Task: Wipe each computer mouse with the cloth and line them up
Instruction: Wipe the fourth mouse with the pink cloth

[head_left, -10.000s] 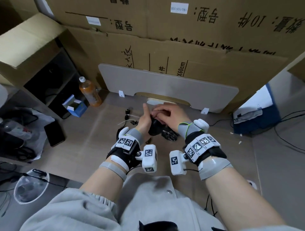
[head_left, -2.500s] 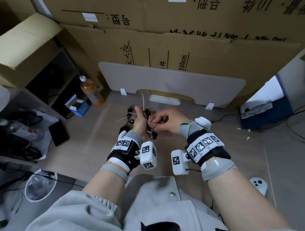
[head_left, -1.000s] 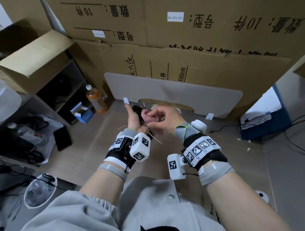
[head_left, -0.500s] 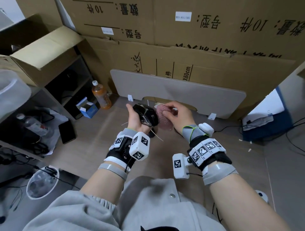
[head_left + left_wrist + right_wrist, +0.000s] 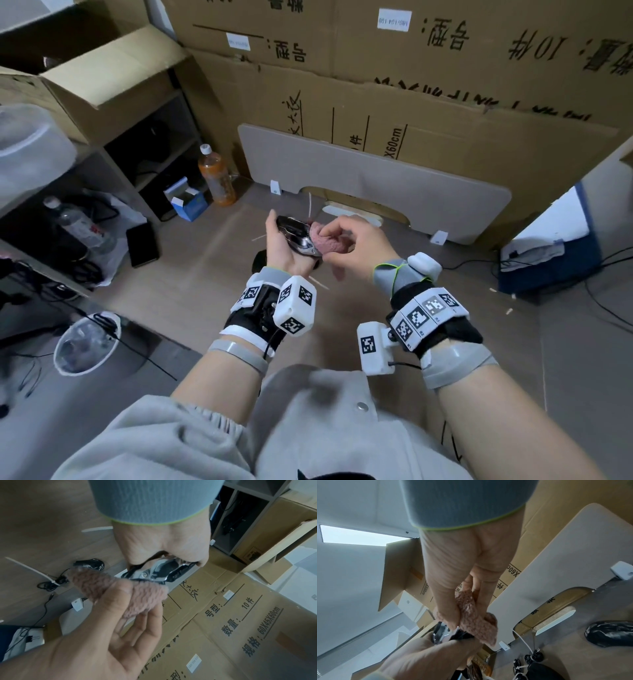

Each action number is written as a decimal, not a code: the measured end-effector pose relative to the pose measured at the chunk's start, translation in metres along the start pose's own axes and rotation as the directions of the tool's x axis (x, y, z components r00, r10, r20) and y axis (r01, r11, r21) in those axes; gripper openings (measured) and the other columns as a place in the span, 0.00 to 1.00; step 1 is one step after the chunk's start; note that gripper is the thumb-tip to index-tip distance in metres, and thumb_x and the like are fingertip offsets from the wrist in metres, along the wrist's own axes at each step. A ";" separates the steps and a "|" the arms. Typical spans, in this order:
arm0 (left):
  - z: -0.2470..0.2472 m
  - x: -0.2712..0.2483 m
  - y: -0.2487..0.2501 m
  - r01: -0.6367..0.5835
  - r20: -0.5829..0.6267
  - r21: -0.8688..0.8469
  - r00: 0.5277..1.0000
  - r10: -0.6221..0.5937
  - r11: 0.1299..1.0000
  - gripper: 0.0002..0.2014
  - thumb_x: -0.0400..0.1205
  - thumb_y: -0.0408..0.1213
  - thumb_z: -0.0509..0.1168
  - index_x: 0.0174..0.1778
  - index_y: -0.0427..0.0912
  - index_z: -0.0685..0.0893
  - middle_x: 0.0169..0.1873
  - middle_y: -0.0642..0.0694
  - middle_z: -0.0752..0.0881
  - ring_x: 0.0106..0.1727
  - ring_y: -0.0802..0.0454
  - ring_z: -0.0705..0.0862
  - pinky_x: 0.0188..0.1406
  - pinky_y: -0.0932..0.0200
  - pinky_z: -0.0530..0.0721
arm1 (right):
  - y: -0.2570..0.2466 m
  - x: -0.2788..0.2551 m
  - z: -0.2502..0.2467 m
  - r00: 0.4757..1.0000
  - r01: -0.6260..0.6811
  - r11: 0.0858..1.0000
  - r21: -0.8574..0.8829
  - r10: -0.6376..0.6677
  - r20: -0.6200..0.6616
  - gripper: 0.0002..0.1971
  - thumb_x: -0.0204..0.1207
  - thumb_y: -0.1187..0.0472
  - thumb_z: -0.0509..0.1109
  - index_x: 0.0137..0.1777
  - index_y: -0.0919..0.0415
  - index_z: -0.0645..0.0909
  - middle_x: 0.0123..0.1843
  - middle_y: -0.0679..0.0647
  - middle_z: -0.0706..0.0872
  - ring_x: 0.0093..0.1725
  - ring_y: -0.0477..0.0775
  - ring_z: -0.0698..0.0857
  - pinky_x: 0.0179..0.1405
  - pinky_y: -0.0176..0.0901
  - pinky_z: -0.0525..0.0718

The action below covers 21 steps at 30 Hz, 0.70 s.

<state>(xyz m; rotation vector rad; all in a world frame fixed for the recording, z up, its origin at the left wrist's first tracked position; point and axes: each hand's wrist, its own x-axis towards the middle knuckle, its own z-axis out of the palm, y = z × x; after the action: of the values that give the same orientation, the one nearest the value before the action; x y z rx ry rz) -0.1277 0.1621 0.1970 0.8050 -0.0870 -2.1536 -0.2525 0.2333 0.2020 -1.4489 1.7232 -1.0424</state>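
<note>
Mouse (image 5: 297, 235) is up off the floor (image 5: 191, 281), gripped in my left hand (image 5: 284, 245), fingers curled round its body. My right hand (image 5: 356, 245) pinches the cloth (image 5: 327, 242) against the mouse's right side. Mid-wipe, I'd say. Next: rub remaining faces, then set it beside the other mouse (image 5: 610, 633) on the floor, cable clear.

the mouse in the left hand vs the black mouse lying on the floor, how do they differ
The held mouse is off the floor, gripped by the left hand; the floor mouse lies on the floor untouched. The held mouse shows silver parts among the black; the floor mouse looks all glossy black. The pink cloth, pinched by the right hand, is against the held mouse, not the floor mouse. Both are dark and shiny.
</note>
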 end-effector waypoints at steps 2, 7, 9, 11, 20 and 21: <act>-0.005 0.005 -0.002 -0.015 -0.051 0.011 0.999 0.015 1.000 0.31 0.85 0.65 0.59 0.35 0.37 0.77 0.27 0.42 0.78 0.29 0.45 0.82 0.44 0.46 0.82 | -0.004 -0.001 -0.001 1.000 0.018 1.000 0.020 -0.018 0.024 0.17 0.61 0.69 0.80 0.47 0.49 0.88 0.49 0.55 0.86 0.31 0.44 0.84 0.36 0.43 0.86; -0.006 0.015 -0.005 0.004 -0.025 0.165 1.000 0.000 0.986 0.32 0.85 0.67 0.57 0.45 0.35 0.81 0.37 0.37 0.83 0.41 0.40 0.86 0.57 0.42 0.86 | 0.001 -0.002 -0.002 0.997 0.065 0.993 -0.095 -0.068 -0.023 0.12 0.70 0.58 0.81 0.53 0.46 0.91 0.52 0.46 0.83 0.50 0.44 0.83 0.53 0.30 0.76; -0.010 0.020 -0.006 0.051 0.040 0.311 0.997 -0.067 0.949 0.40 0.86 0.68 0.52 0.64 0.30 0.84 0.61 0.29 0.87 0.64 0.33 0.86 0.77 0.35 0.75 | 0.004 0.001 -0.002 0.995 0.050 0.991 -0.128 -0.060 -0.076 0.09 0.72 0.50 0.77 0.52 0.39 0.90 0.52 0.42 0.83 0.54 0.43 0.84 0.59 0.38 0.80; -0.009 0.020 -0.004 0.094 0.034 0.462 0.992 -0.124 0.882 0.43 0.87 0.68 0.48 0.74 0.29 0.79 0.72 0.28 0.80 0.72 0.34 0.81 0.82 0.36 0.70 | 0.005 0.005 -0.006 0.996 0.035 0.965 -0.259 -0.055 -0.069 0.09 0.72 0.42 0.74 0.52 0.35 0.88 0.53 0.41 0.83 0.55 0.45 0.85 0.58 0.48 0.83; -0.007 0.048 0.000 0.093 -0.117 0.483 0.992 -0.041 0.871 0.31 0.87 0.66 0.53 0.34 0.41 0.74 0.36 0.37 0.81 0.42 0.39 0.85 0.70 0.41 0.80 | -0.003 0.020 -0.006 0.992 -0.033 0.941 -0.336 -0.009 -0.124 0.11 0.64 0.46 0.71 0.47 0.37 0.86 0.46 0.39 0.88 0.48 0.46 0.85 0.48 0.44 0.84; -0.009 0.054 0.001 0.119 -0.115 0.469 0.991 -0.072 0.875 0.32 0.85 0.69 0.54 0.38 0.40 0.76 0.42 0.37 0.80 0.50 0.38 0.85 0.78 0.39 0.75 | 0.000 0.021 -0.008 0.993 -0.051 0.937 -0.345 0.009 -0.121 0.10 0.65 0.47 0.71 0.47 0.38 0.86 0.47 0.39 0.88 0.49 0.46 0.85 0.48 0.43 0.83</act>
<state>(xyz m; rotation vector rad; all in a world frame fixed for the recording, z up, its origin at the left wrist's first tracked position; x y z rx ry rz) -0.1468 0.1241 0.1624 1.2115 -0.5580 -2.2114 -0.2629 0.2135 0.2057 -1.5935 2.0904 -0.8494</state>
